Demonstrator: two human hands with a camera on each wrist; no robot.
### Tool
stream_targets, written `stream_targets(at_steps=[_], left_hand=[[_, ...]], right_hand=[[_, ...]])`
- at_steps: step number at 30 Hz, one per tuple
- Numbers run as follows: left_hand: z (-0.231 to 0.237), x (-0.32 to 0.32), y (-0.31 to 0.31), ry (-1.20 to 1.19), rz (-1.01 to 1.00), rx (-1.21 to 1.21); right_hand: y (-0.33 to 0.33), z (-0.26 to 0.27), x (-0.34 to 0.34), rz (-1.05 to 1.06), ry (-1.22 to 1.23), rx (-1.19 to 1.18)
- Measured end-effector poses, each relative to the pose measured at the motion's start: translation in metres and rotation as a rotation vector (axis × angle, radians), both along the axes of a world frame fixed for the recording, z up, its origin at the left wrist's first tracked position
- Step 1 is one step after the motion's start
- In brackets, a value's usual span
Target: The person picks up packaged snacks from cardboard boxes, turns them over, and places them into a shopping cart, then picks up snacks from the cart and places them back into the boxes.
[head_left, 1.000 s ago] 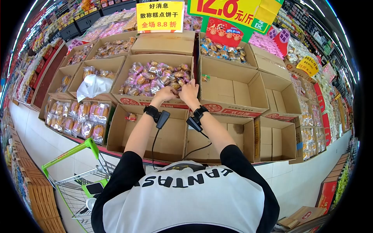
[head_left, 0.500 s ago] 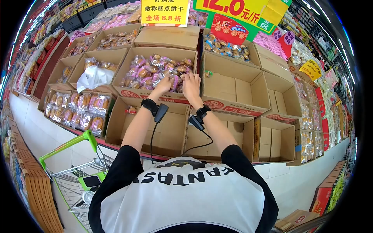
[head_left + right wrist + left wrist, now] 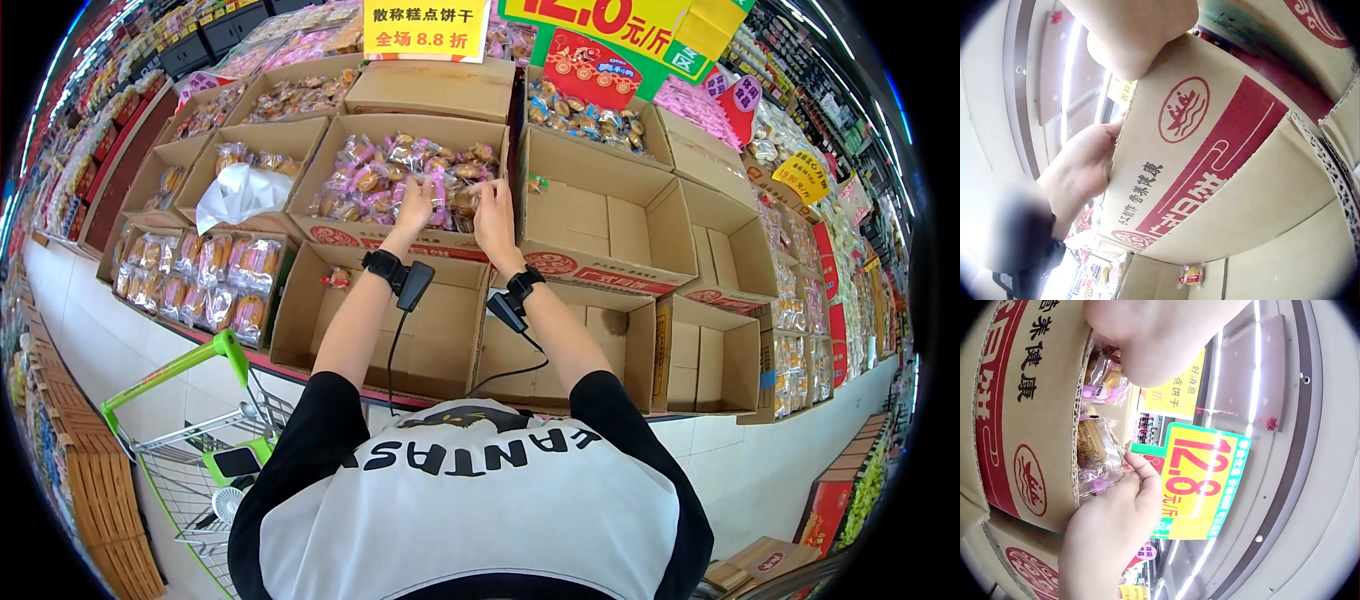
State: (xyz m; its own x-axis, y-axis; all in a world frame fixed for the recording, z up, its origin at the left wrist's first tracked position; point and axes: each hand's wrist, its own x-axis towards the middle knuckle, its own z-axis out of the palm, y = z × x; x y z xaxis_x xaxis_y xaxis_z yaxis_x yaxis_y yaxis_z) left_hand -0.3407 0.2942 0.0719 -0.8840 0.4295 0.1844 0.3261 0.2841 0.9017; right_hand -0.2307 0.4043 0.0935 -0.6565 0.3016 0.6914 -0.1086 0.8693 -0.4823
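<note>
Individually wrapped cakes [image 3: 370, 178] with pink-printed clear wrappers fill the cardboard box [image 3: 325, 234] before me. My left hand [image 3: 412, 212] reaches over its front wall among the cakes, fingers bent downward. In the right wrist view, the left hand's [image 3: 1079, 164] fingertips are hidden behind the box wall, and what they hold cannot be told. At the box's right front corner is my right hand [image 3: 495, 222]. In the left wrist view, the right hand's [image 3: 1113, 528] thumb and finger pinch the clear wrapper of a wrapped cake [image 3: 1096, 449] just inside the edge.
Right of this box stands a bare-bottomed carton [image 3: 570, 215] with a small green packet. Lower cartons [image 3: 375, 335] stand in front; one holds a small red packet [image 3: 337, 277]. A white plastic bag [image 3: 243, 195] lies left. A shopping cart [image 3: 190, 440] stands at my lower left.
The hands, close together at the front edge earlier, are now farther apart. My left hand has shifted left and deeper over the cakes; the right stays near the right corner, its fingers bent more.
</note>
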Motion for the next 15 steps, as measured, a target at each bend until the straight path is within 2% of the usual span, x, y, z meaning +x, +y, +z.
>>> stream_targets(at_steps=[2, 4, 8, 10, 11, 13, 15], left_hand=[[0.01, 0.005, -0.002, 0.017, 0.038, 0.02], [0.011, 0.007, -0.004, 0.006, -0.026, 0.123], [0.007, 0.002, -0.003, 0.044, -0.026, 0.089], [0.001, -0.007, -0.002, -0.2, -0.104, -0.035], [-0.003, -0.009, -0.002, -0.2, -0.103, -0.036], [0.013, 0.0, -0.007, -0.461, -0.257, 0.013], [0.025, 0.008, -0.009, -0.503, -0.268, 0.03]], right_hand=[[0.0, 0.002, 0.001, -0.017, -0.008, -0.012], [0.0, 0.001, 0.002, -0.005, -0.02, -0.032], [-0.002, 0.002, 0.001, 0.017, 0.05, -0.028], [-0.003, 0.005, 0.001, 0.069, 0.081, 0.01], [-0.003, 0.007, 0.001, 0.121, 0.111, 0.05], [-0.002, 0.01, 0.001, 0.148, 0.103, 0.101], [-0.002, 0.011, 0.001, 0.175, 0.095, 0.153]])
